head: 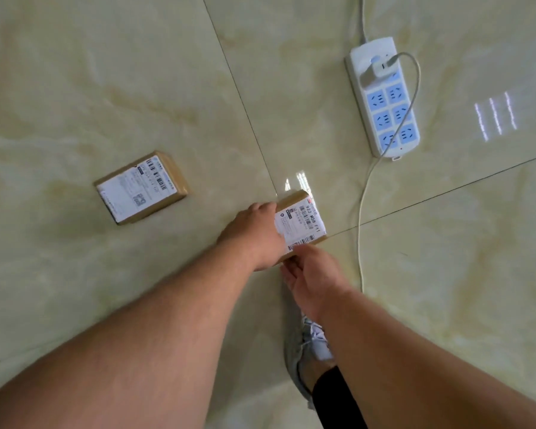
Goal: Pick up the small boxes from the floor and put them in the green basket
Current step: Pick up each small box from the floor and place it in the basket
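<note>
Left hand [254, 233] covers the labelled cardboard box's [302, 221] near-left corner, fingers hidden, grip unclear; right hand [313, 274] touches its near edge, loosely open; second box [141, 187] lies apart

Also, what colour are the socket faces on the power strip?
Light blue, on a white power strip; the head view shows it.

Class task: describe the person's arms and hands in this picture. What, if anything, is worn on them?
Both forearms are bare: no sleeves show. The left hand and right hand carry no gloves, and no rings, watch or bands show on the visible parts.
</note>
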A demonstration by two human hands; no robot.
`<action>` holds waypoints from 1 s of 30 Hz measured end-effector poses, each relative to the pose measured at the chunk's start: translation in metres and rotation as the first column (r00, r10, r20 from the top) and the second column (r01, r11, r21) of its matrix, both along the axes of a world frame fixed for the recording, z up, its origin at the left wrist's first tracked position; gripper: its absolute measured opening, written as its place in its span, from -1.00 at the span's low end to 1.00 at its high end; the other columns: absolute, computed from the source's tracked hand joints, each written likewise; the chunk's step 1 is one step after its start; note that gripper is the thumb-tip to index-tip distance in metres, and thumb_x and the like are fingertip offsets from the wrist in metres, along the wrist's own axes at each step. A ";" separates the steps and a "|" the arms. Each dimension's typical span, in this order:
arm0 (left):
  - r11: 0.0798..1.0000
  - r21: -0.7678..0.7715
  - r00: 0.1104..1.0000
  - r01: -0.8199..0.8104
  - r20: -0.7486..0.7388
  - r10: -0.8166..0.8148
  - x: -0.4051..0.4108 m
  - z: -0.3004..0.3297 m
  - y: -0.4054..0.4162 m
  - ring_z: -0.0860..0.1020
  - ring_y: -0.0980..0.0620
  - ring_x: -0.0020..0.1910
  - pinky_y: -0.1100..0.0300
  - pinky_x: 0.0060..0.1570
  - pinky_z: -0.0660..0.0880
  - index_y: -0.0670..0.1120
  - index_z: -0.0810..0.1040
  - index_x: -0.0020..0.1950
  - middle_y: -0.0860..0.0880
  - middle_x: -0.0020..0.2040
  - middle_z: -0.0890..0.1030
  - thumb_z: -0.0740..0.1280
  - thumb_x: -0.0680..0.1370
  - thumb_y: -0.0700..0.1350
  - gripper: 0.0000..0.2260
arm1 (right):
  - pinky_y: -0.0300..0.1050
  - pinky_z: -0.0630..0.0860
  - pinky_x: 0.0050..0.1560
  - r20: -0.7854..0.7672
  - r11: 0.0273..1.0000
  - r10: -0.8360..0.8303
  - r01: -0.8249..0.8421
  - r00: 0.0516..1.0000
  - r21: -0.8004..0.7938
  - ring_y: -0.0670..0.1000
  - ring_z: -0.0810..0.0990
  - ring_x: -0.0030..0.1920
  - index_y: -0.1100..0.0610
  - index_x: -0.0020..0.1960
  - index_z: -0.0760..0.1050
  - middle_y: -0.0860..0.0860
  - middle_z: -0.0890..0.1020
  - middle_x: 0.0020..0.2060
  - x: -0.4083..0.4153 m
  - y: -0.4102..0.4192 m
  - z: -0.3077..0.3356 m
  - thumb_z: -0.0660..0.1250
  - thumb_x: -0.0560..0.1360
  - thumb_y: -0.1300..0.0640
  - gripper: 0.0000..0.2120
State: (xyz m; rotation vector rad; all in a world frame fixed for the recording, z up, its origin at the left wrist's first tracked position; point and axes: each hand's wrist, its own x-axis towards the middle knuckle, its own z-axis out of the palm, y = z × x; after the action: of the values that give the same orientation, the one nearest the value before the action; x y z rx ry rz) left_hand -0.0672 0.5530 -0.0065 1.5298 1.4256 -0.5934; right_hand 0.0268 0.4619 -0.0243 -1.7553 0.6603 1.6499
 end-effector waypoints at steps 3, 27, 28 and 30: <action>0.956 -0.079 0.955 -0.283 0.067 0.289 -0.026 0.030 -0.030 0.56 -0.12 0.23 -0.03 0.25 0.53 0.02 0.46 0.33 -0.05 0.33 0.53 0.21 0.43 -0.10 -0.55 | 0.03 0.57 0.09 0.126 0.946 0.314 -0.321 0.941 0.047 0.08 0.68 -0.04 0.16 0.01 0.68 0.11 0.77 -0.07 -0.003 -0.012 0.034 0.27 0.49 0.30 -0.77; -0.087 -0.036 -0.094 -0.996 0.271 0.958 -0.404 0.208 -0.340 0.55 0.36 -0.02 0.52 -0.22 0.39 0.13 0.53 0.17 0.19 0.06 0.63 0.22 0.51 -0.25 -0.65 | 0.18 0.59 0.20 0.367 -0.254 0.913 -0.953 -0.179 0.167 0.04 0.70 0.08 -0.20 0.12 0.64 -0.14 0.74 0.04 -0.396 -0.151 0.216 0.14 0.35 0.15 -0.52; -0.133 -0.027 -0.135 -0.991 0.273 0.952 -0.422 0.215 -0.356 0.54 0.39 -0.04 0.54 -0.26 0.41 0.15 0.53 0.16 0.21 0.04 0.63 0.22 0.51 -0.24 -0.65 | 0.14 0.59 0.18 0.382 -0.328 0.890 -0.932 -0.249 0.155 0.03 0.70 0.08 -0.16 0.14 0.63 -0.14 0.74 0.03 -0.420 -0.161 0.227 0.14 0.36 0.13 -0.53; -0.227 -0.027 -0.225 -0.974 0.278 0.934 -0.456 0.232 -0.389 0.55 0.42 -0.08 0.56 -0.29 0.42 0.18 0.53 0.15 0.24 0.01 0.63 0.22 0.50 -0.22 -0.64 | 0.00 0.58 0.04 0.409 -0.450 0.836 -0.884 -0.366 0.129 0.01 0.68 0.06 -0.12 0.13 0.62 -0.15 0.73 0.00 -0.465 -0.183 0.249 0.13 0.40 0.12 -0.58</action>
State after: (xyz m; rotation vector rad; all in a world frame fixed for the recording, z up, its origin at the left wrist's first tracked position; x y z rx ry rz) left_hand -0.5233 0.1638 0.2259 0.0065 2.0111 0.8168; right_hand -0.4383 0.2785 0.2248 -1.8839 -2.0546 2.1755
